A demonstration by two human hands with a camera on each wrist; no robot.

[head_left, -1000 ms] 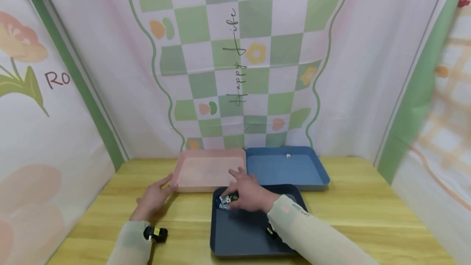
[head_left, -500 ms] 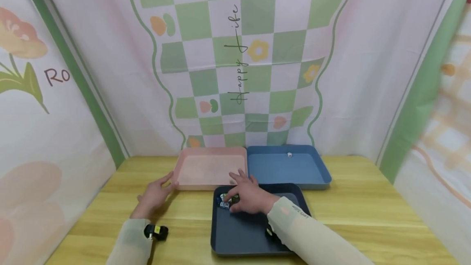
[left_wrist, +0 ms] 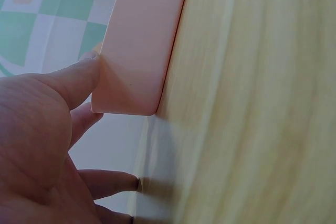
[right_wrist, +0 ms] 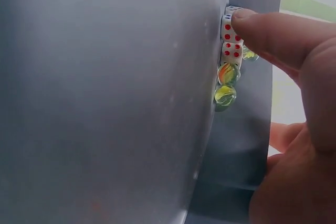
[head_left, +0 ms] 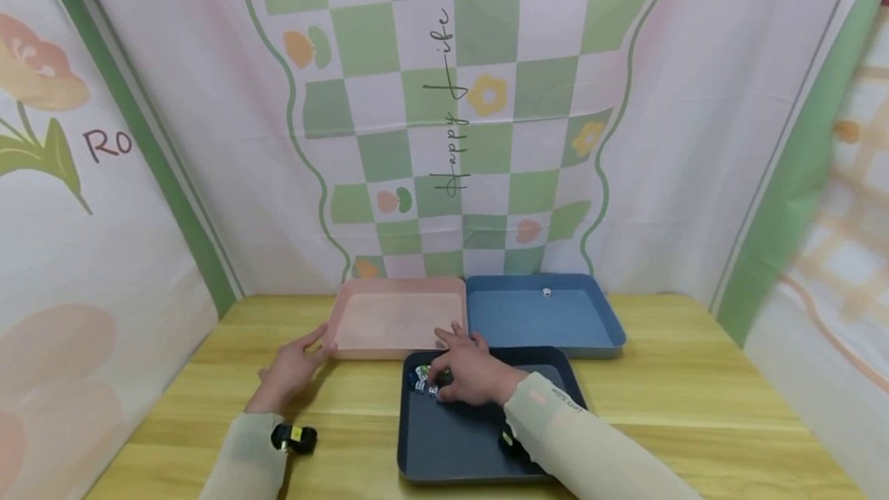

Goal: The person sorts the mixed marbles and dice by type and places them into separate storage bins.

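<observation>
My left hand [head_left: 295,369] holds the near left corner of the pink tray [head_left: 399,349], thumb and index finger against its walls [left_wrist: 131,51]. My right hand [head_left: 475,369] reaches into the far left corner of the dark grey tray [head_left: 458,438]. Several small white dice [head_left: 420,386] lie there in a cluster. In the right wrist view, the thumb tip overlaps the top dice [right_wrist: 229,27], which show red and blue dots. Glass marbles [right_wrist: 226,95] with yellow and orange swirls sit beside them. I cannot tell whether my fingers pinch a die.
A blue tray [head_left: 535,322] stands against the pink one at the back, with one white die [head_left: 546,292] near its far wall. All three trays rest on a wooden table [head_left: 660,407]. A patterned curtain [head_left: 479,145] hangs behind.
My right hand has shifted slightly to the right, its fingertips drawing back from the cluster. One die now shows apart from the others beside the fingertips. My left hand stays at the pink tray.
</observation>
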